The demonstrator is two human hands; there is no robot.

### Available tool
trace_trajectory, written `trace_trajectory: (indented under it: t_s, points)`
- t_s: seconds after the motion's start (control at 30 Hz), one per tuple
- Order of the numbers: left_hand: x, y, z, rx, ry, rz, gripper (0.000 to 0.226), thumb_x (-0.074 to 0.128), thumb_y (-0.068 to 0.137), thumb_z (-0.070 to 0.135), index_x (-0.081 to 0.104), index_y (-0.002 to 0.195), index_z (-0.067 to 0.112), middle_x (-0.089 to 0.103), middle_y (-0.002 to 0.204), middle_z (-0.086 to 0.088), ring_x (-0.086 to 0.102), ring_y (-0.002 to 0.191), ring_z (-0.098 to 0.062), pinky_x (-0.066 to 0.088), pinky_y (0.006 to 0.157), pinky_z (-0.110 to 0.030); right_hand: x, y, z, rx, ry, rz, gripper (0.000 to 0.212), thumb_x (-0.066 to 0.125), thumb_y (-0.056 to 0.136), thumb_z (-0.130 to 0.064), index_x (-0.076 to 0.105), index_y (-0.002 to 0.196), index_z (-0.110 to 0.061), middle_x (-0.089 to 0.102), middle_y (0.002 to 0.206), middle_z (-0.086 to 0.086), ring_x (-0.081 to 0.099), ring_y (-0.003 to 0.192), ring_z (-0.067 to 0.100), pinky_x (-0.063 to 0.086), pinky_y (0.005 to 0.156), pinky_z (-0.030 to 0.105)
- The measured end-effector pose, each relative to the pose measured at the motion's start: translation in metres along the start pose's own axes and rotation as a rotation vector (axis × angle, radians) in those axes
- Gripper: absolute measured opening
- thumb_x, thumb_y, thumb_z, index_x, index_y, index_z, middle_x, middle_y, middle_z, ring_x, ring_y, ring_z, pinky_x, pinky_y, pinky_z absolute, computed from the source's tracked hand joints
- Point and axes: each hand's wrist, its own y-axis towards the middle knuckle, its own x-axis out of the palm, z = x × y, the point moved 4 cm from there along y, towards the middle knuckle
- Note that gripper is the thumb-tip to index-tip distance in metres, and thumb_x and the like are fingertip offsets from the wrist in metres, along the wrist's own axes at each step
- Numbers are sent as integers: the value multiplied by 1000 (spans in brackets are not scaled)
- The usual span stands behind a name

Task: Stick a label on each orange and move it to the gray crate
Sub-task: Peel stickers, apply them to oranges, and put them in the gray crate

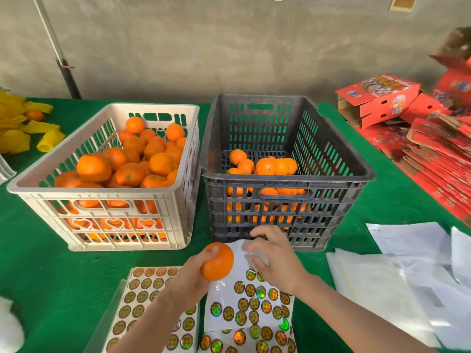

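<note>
My left hand [190, 277] grips an orange [218, 262] just above the label sheets, in front of the gray crate [285, 197]. My right hand [274, 256] hovers over the upper edge of a sheet of round shiny labels [251, 305], its fingers curled down onto the white backing; whether it pinches a label I cannot tell. The gray crate holds several oranges on its floor. To its left, a white crate [107, 197] is piled with unlabelled oranges.
A second label sheet [142, 296] lies under my left forearm on the green cloth table [51, 276]. White papers and plastic sleeves [397, 284] lie at the right, red cartons [382, 98] behind them, yellow netting [23, 126] at the far left.
</note>
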Motion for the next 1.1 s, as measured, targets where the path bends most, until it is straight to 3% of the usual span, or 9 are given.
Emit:
trace_trajectory:
  t_s: [0.07,0.17,0.27,0.37,0.5,0.7,0.83,1.0,1.1]
  points:
    - [-1,3,-1,-8,-91,-6,64,77,69,38,56,123,11,69,110,-19,67,99,-33,48,85,-44,6,-10,-9,-77,32,-23,13,73,80,-11,71,93,-13,60,100,3,52,96,21,40,85,29]
    - [-3,7,-3,-27,-164,1,67,70,68,41,54,126,11,67,112,-22,64,101,-37,50,85,-46,20,-19,-13,-84,68,-91,19,70,83,-19,72,100,-11,61,97,3,53,96,19,45,86,30]
    - [-5,10,-6,-70,-212,-38,50,61,75,42,60,116,12,71,101,-20,70,88,-34,56,71,-40,20,-18,-18,-112,76,-39,10,73,79,-11,73,89,-10,62,89,3,50,91,11,48,77,27]
    - [-7,13,-7,-82,-230,-41,51,61,74,44,60,113,11,72,95,-21,71,82,-34,58,62,-39,17,-17,-25,-184,106,-19,5,72,79,-4,70,78,-9,62,83,2,48,85,9,47,72,26]
    - [-11,17,-7,-100,-223,-57,58,64,71,46,58,116,11,71,95,-22,71,81,-36,57,62,-40,16,-16,-25,-183,104,-82,20,68,81,-6,71,100,-11,61,92,4,52,90,12,46,77,23]
    - [-11,21,-7,-115,-198,-81,60,63,71,45,56,119,10,71,96,-22,71,82,-35,57,67,-41,14,-13,-28,-244,82,-90,9,70,80,-3,71,86,-10,59,82,4,56,80,17,48,69,23]
    - [-13,23,-4,-95,-152,-31,67,67,67,45,55,123,10,69,101,-23,69,87,-36,55,73,-42,14,-12,-28,-284,64,-54,12,69,80,0,66,75,-10,58,81,2,50,78,13,39,70,15]
    - [-13,24,3,-65,-55,-31,56,77,66,31,57,115,12,73,90,-19,71,76,-32,57,62,-37,16,-14,-25,-200,64,-1,11,61,83,-2,61,76,-10,57,76,-1,48,71,10,31,69,9]
    - [-13,23,6,-23,48,-33,78,86,45,42,60,111,10,73,91,-17,71,79,-29,57,65,-36,20,-16,-18,-61,118,-5,9,54,87,-7,60,81,-8,60,75,0,52,67,10,40,61,18]
